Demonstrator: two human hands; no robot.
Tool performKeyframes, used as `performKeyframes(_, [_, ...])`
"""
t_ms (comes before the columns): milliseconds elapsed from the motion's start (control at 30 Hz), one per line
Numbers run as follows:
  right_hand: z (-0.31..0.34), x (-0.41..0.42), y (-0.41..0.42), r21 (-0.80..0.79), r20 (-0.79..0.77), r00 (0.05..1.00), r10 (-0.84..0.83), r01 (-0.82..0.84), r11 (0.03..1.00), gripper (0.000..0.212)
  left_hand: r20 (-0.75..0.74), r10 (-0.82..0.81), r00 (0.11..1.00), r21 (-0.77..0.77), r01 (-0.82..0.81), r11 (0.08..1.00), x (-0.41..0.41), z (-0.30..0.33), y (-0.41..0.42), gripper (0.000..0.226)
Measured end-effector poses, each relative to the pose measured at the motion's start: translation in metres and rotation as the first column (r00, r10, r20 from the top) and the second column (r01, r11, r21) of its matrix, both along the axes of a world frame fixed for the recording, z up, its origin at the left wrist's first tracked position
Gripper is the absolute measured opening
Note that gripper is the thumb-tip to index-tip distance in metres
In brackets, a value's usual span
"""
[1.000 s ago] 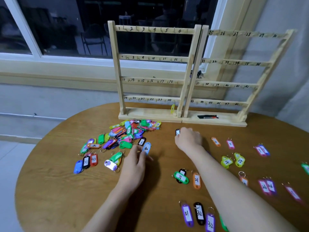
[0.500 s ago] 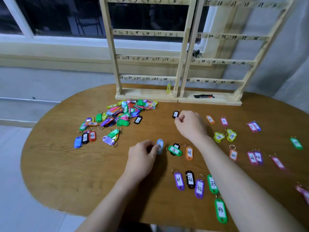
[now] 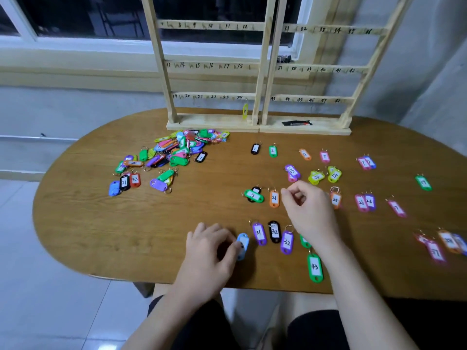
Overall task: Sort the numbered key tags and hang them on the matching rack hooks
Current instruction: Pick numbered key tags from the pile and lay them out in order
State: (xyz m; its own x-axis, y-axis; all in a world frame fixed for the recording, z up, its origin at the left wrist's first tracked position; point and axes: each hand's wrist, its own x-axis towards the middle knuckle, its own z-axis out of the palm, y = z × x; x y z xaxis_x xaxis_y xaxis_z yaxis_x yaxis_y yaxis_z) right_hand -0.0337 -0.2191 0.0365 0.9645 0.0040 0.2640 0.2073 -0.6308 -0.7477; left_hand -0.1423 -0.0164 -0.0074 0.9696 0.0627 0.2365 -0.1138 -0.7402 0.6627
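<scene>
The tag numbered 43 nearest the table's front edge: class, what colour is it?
Green tag with a white label, clearest in the head view.

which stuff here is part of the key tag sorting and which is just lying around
Part of the job: light blue tag pinched in left hand; unsorted tag pile; laid-out numbered tags; wooden rack.

Lying about: black packet on the rack base.

Wooden surface by a dark window

A rounded brown wooden surface [image 3: 106, 223] fills the middle of the frame, its near edge curving at lower left. A small black packet with red marking [image 3: 297, 123] lies at upper centre right. A white-framed window [image 3: 75, 18] with dark glass runs along the top left. Pale glossy floor tiles [image 3: 50, 311] show at lower left.
</scene>
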Motion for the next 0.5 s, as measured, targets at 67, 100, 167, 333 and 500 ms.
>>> performKeyframes(67, [0.003, -0.012, -0.01, 0.032, -0.001, 1.0, -0.021, 0.021, 0.999, 0.026, 0.014, -0.067, 0.998, 0.062, 0.066, 0.996, -0.01, -0.002, -0.013, 0.023])
performKeyframes(100, [0.004, -0.017, -0.015, 0.041, -0.005, 0.999, -0.037, 0.037, 0.998, 0.025, 0.024, -0.077, 0.997, 0.098, 0.074, 0.992, -0.014, -0.004, -0.018, 0.023])
performKeyframes(167, [0.004, -0.024, -0.023, 0.058, 0.0, 0.998, -0.069, 0.069, 0.996, 0.024, 0.054, -0.042, 0.998, 0.176, 0.032, 0.984, -0.019, -0.009, -0.026, 0.027])
performKeyframes(333, [0.002, -0.037, -0.033, 0.089, 0.024, 0.997, -0.072, 0.07, 0.994, 0.024, 0.137, 0.073, 0.988, 0.303, -0.112, 0.946, -0.027, -0.015, -0.034, 0.031])
performKeyframes(500, [0.001, -0.047, -0.022, 0.106, 0.011, 1.0, -0.014, 0.013, 0.994, 0.025, 0.168, 0.116, 0.979, 0.367, -0.171, 0.914, -0.032, -0.018, -0.033, 0.024])
